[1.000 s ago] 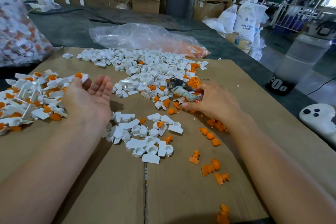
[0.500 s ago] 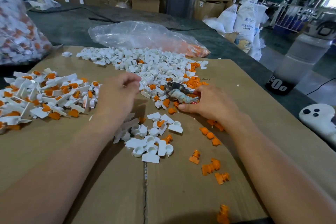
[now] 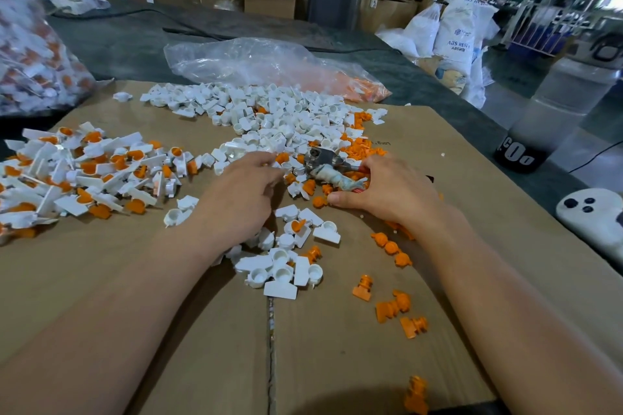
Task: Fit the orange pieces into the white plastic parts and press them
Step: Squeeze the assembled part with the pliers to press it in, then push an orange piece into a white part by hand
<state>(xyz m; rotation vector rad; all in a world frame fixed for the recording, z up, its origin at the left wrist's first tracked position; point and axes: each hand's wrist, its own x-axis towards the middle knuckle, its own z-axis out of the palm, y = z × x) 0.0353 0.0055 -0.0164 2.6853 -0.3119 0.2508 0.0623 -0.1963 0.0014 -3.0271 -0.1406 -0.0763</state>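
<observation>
A big heap of white plastic parts (image 3: 269,118) lies at the far middle of the cardboard (image 3: 337,364). My left hand (image 3: 242,192) reaches into its near edge with curled fingers on the parts; I cannot tell whether it pinches one. My right hand (image 3: 381,189) grips a metal pressing tool (image 3: 328,168) with a cloth-wrapped handle, its thumb down on the cardboard. Orange pieces (image 3: 360,148) lie heaped behind the tool, and more orange pieces (image 3: 392,308) are scattered at the near right. White parts fitted with orange pieces (image 3: 84,172) are piled at the left.
A small cluster of white parts (image 3: 283,266) lies between my forearms. A clear bag with orange pieces (image 3: 256,61) lies behind the heap, a full bag (image 3: 30,57) at far left. A large bottle (image 3: 546,118) and a white device (image 3: 593,212) stand off the cardboard's right edge.
My left hand left the pile of fitted parts at the left, turned palm down and moved right to the white heap. My right hand stayed on the tool.
</observation>
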